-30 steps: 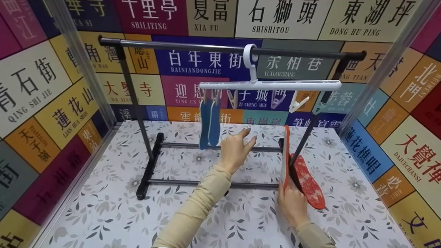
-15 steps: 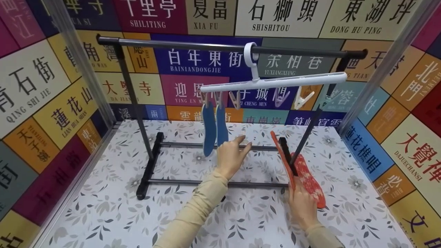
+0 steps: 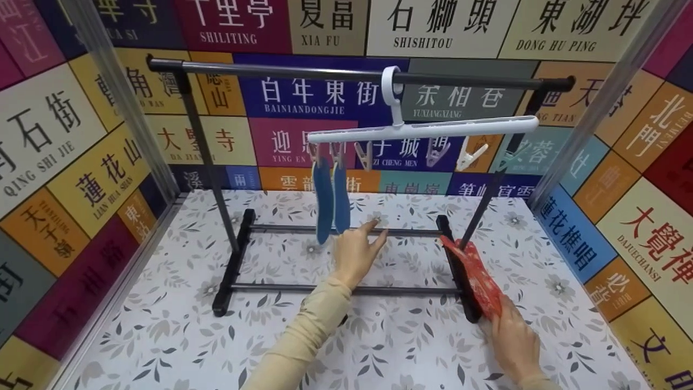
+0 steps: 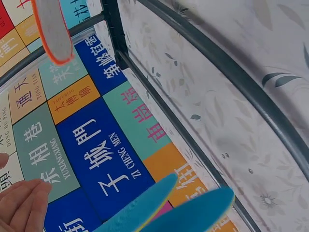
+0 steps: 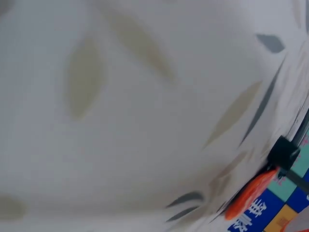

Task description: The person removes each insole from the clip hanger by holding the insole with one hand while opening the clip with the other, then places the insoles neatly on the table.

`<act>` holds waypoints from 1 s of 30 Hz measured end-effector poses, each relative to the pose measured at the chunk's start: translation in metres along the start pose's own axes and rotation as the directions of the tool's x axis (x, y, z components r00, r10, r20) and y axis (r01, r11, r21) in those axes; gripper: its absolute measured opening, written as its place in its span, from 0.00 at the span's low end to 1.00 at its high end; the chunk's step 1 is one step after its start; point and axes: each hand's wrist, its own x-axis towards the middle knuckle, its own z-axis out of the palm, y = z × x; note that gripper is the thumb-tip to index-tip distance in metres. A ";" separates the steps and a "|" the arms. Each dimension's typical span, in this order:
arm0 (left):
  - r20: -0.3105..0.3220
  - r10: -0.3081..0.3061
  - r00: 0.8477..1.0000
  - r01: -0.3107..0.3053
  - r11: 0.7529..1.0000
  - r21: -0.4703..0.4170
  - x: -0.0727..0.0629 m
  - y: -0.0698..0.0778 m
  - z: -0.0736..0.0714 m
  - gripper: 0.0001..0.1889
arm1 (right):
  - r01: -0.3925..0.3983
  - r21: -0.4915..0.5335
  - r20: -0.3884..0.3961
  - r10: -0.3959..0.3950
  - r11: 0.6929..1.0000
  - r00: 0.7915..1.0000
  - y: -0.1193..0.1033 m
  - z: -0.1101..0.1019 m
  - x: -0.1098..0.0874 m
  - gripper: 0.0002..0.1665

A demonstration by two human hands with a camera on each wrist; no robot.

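My right hand [image 3: 514, 336] grips the near end of a red-orange insole [image 3: 487, 290], beside the rack's right foot. A second red insole lies there on the table, mostly overlapped by the held one. Its orange edge [image 5: 251, 195] shows in the right wrist view. My left hand [image 3: 354, 252] is raised just right of and below two blue insoles [image 3: 323, 203], thumb and forefinger extended, holding nothing. Clothespins on a white hanger [image 3: 433, 130] hold the blue insoles at its left end. In the left wrist view, a pale insole with orange edge [image 4: 53, 34] appears top left.
A black rack [image 3: 325, 70] carries the hanger on its top bar. Further clips hang along the hanger, including a white clothespin [image 3: 471, 155] and a purple one [image 3: 437, 153]. The table [image 3: 162, 319] has a leaf-patterned cover. Sign-printed walls [image 3: 54, 216] enclose it.
My right hand has moved right and towards me, lowering the insole from nearly upright to over the other red one. The hanger has tilted, right end up. My left hand has dropped slightly.
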 end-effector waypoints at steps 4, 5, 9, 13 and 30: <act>0.009 -0.018 1.000 0.019 1.000 -0.023 -0.004 -0.006 -0.002 0.17 | -0.051 -0.024 0.044 0.052 0.998 0.998 0.014 -0.005 0.000 0.29; 0.013 -0.020 1.000 0.021 0.999 -0.034 -0.005 -0.007 -0.002 0.17 | -0.068 -0.034 0.051 0.069 0.997 0.996 0.017 -0.006 0.000 0.29; 0.022 -0.009 1.000 0.010 0.999 -0.040 -0.007 -0.010 -0.003 0.18 | -0.141 -0.079 0.090 0.148 0.987 0.985 0.030 -0.011 0.005 0.29; 0.020 -0.006 1.000 0.007 1.000 -0.011 -0.010 -0.013 -0.004 0.19 | -0.180 -0.105 0.151 0.194 0.978 0.969 0.040 -0.015 0.011 0.30; 0.007 -0.026 1.000 0.026 0.999 0.041 -0.015 -0.022 -0.013 0.19 | -0.018 -0.067 -0.052 0.015 0.998 0.999 0.041 0.011 0.058 0.18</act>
